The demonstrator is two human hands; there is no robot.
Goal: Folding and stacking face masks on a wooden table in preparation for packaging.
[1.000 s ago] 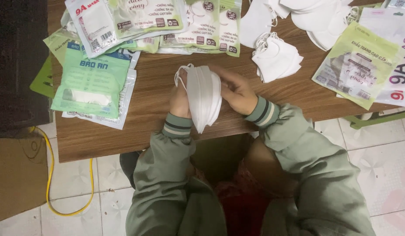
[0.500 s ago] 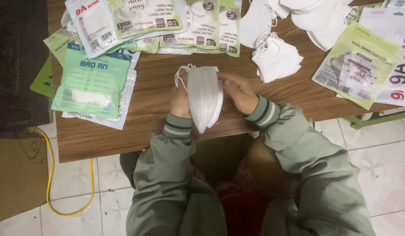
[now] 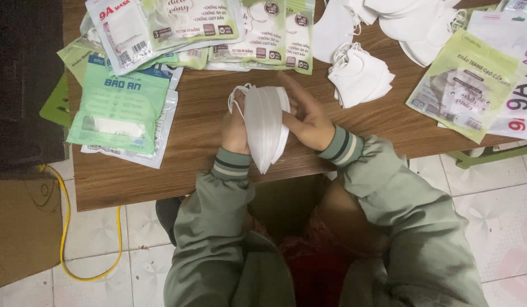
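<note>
Both of my hands grip a thick stack of white folded face masks [image 3: 266, 126], held on edge just above the wooden table [image 3: 201, 128]. My left hand [image 3: 235, 129] presses the stack's left side, its fingers hidden behind the masks. My right hand [image 3: 309, 116] clasps the right side, with fingers reaching over the top. The ear loops stick out at the upper left of the stack.
Green and clear mask packets [image 3: 118, 105] lie at the table's left, and more packets [image 3: 218, 28] line the far edge. Loose white masks [image 3: 359, 77] sit at the right beside a green packet [image 3: 465, 85]. A yellow cable [image 3: 118, 239] runs over the tiled floor.
The stack has stayed between my hands. My right hand's fingers have shifted slightly along the top edge of the masks.
</note>
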